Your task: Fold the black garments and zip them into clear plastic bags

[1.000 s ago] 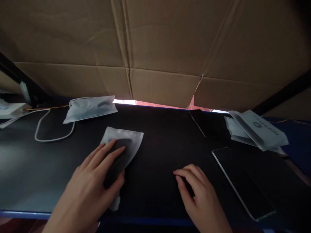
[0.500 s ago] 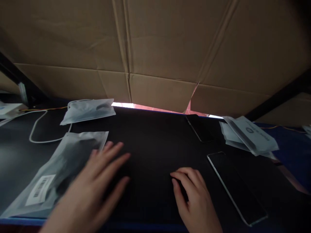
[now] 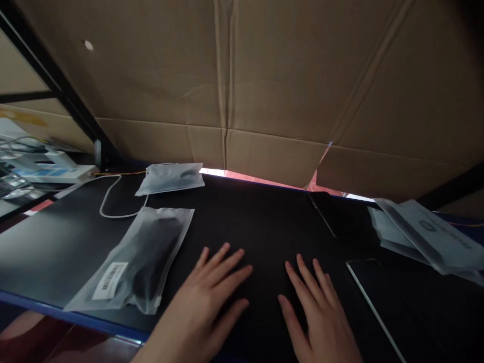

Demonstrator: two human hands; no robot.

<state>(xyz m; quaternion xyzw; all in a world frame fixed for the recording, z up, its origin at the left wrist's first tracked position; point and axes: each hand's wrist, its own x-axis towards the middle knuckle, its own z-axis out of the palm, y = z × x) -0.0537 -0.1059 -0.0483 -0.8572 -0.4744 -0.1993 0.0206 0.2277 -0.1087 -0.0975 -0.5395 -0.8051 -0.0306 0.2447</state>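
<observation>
My left hand (image 3: 207, 297) lies on the black table (image 3: 260, 227) with its fingers spread, holding nothing. To its left is a frosted zip bag (image 3: 147, 257) with a barcode label and something dark inside. My right hand (image 3: 319, 307) rests palm down, fingers apart and nothing in it. A dark phone (image 3: 401, 307) with a pale edge lies just right of that hand. Farther back is a second dark phone (image 3: 328, 212).
A smaller frosted bag (image 3: 172, 178) lies at the back left beside a white cable (image 3: 104, 199). Folded pale pouches (image 3: 434, 232) are at the right. Cardboard (image 3: 280, 75) stands behind the table; a white power strip (image 3: 60, 173) is at far left.
The view has turned left, so things appear shifted right. My left hand has moved right, away from the barcode bag. My right hand's curled fingers have spread out.
</observation>
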